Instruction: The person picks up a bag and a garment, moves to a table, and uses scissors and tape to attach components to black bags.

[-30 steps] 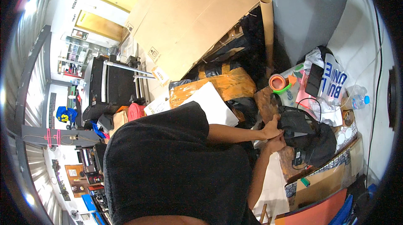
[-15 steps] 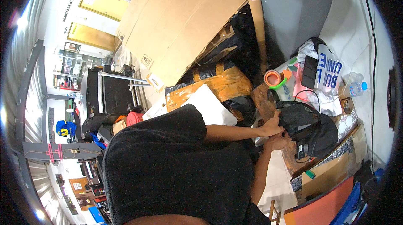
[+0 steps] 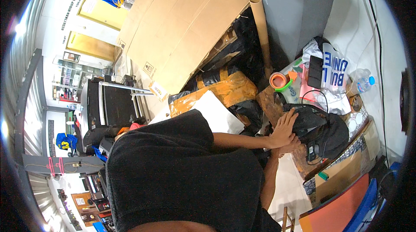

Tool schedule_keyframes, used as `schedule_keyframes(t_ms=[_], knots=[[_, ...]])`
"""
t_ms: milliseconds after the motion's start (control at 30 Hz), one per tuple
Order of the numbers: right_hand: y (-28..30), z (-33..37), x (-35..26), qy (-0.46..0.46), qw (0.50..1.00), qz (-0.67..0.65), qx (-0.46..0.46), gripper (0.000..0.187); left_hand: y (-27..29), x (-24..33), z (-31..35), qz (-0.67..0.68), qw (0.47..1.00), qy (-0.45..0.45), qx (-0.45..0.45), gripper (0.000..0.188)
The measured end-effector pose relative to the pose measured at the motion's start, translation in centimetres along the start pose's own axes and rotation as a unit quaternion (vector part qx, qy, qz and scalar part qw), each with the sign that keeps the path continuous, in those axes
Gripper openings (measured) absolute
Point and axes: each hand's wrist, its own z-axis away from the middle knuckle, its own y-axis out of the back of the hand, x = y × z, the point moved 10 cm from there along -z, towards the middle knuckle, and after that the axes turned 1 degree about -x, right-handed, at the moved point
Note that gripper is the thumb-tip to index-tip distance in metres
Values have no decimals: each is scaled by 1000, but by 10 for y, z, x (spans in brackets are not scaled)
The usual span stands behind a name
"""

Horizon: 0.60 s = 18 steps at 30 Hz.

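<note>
My left hand (image 3: 284,130) lies with its fingers stretched out over the near edge of a black fabric bag (image 3: 336,134). Just below it is my right hand (image 3: 287,146), its fingers curled at the same edge and partly covered by the left. Whatever the right fingers hold is hidden. The bag rests on a worn brown wooden tabletop (image 3: 268,104), and a thin black cable loops over it. A small black device (image 3: 311,152) sits against the bag's lower side.
Beyond the hands lie an orange tape roll (image 3: 272,79), a black phone (image 3: 315,71), a white printed bag (image 3: 336,65) and a clear bottle (image 3: 362,82). A cardboard tube (image 3: 260,32) leans by a large cardboard sheet (image 3: 186,24). A brown-taped package (image 3: 232,87) bears white paper (image 3: 219,113).
My left hand has gone from bent fingers at the bag's edge to fingers stretched flat over it. The right hand stays nearly in place beneath. The whole view has shifted slightly.
</note>
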Motion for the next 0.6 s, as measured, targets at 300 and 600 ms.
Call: schedule_keyframes(t_ms=[300, 600], knots=[[22, -4, -10, 81, 995, 52, 0, 44, 4, 18, -12, -41, 996, -75, 7, 82], [62, -1, 13, 74, 967, -244, 26, 26, 12, -44, 17, 110, 994, 8, 10, 45]])
